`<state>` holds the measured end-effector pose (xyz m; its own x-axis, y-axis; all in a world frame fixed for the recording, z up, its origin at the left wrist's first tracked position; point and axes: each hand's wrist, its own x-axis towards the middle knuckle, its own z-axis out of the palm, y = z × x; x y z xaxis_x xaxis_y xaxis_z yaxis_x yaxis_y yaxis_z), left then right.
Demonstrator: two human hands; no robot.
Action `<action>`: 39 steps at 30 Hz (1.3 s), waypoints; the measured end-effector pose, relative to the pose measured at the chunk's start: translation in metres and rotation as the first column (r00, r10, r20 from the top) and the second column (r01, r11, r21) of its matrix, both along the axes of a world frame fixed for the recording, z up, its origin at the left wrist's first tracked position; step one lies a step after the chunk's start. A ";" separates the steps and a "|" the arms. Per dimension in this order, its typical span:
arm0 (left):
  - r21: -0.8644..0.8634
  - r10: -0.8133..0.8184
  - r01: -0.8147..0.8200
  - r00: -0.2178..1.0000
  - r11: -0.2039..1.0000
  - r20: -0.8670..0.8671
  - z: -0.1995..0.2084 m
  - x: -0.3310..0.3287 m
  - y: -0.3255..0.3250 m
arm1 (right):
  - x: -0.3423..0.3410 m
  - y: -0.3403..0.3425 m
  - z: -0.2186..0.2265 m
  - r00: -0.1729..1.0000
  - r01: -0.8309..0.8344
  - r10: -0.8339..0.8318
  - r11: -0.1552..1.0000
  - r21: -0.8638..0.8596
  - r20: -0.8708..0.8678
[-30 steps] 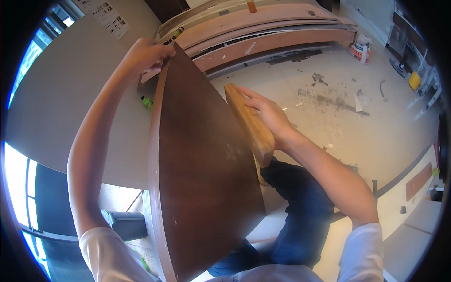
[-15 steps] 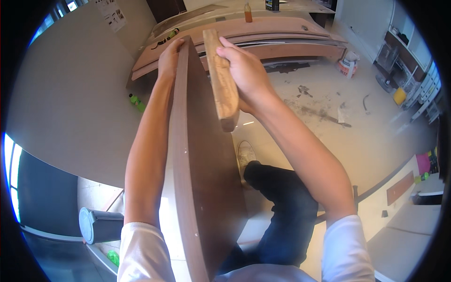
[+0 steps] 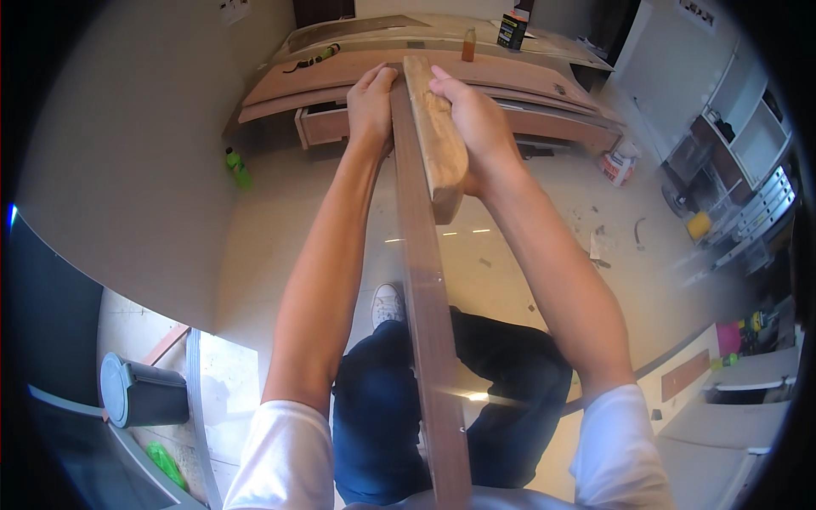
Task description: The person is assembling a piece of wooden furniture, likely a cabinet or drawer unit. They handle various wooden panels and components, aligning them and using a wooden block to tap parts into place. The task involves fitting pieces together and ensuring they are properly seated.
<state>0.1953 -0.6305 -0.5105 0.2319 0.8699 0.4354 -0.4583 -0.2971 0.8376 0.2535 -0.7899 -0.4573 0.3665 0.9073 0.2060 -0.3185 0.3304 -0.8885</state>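
Note:
A long brown panel stands on edge between my legs, its narrow edge facing up at me and running away to the far end. My left hand is closed over that far end, fingers wrapped around its left side. In my right hand is a pale wooden block with a rounded near corner. The block lies along the right side of the panel's edge, close against it near the far end; whether it touches all along I cannot tell. My right fingers are partly hidden behind the block.
Ahead lies a low stack of reddish boards, bearing an amber bottle and a dark can. A green bottle stands by the large grey panel at left. A grey bin sits lower left; a ladder is at right.
The brown panel has swung from showing its broad right face to nearly edge-on. Both hands have shifted right in view, and the block is now closer against the panel.

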 end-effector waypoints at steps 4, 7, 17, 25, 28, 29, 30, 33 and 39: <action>-0.007 0.012 -0.012 1.000 1.000 -0.009 0.003 -0.012 0.002 | -0.003 0.019 0.009 0.997 0.049 -0.042 0.992 -0.112 0.069; -0.066 -0.042 0.045 0.998 0.997 0.038 0.006 -0.015 -0.003 | 0.003 0.043 0.009 0.987 0.118 -0.108 0.990 -0.078 0.122; -0.062 -0.054 0.056 0.998 0.997 0.032 0.006 -0.025 -0.010 | 0.026 0.108 0.017 0.985 0.130 -0.116 0.986 -0.104 0.128; 0.187 0.069 -0.029 0.975 0.982 -0.211 0.010 -0.010 0.017 | 0.112 0.224 0.008 0.974 0.227 -0.227 0.965 -0.134 0.019; 0.167 0.061 -0.014 0.958 0.986 -0.281 0.013 -0.011 0.012 | 0.147 0.207 -0.016 0.945 0.275 -0.292 0.953 -0.128 -0.144; 0.165 0.105 -0.055 0.943 0.985 -0.314 0.013 -0.025 0.019 | 0.130 0.186 -0.022 0.947 0.212 -0.236 0.969 -0.126 -0.219; 0.159 0.138 -0.087 0.930 0.983 -0.341 0.014 -0.035 0.025 | 0.120 0.162 -0.030 0.940 0.160 -0.189 0.979 -0.123 -0.286; 0.243 0.196 -0.043 0.731 0.969 -0.653 0.030 -0.074 0.030 | 0.085 0.072 -0.062 0.964 -0.018 -0.042 0.975 -0.221 -0.262; 0.090 0.008 0.177 0.418 0.980 -0.908 0.088 -0.058 -0.024 | 0.054 -0.068 -0.098 0.959 0.063 -0.107 0.983 -0.171 -0.262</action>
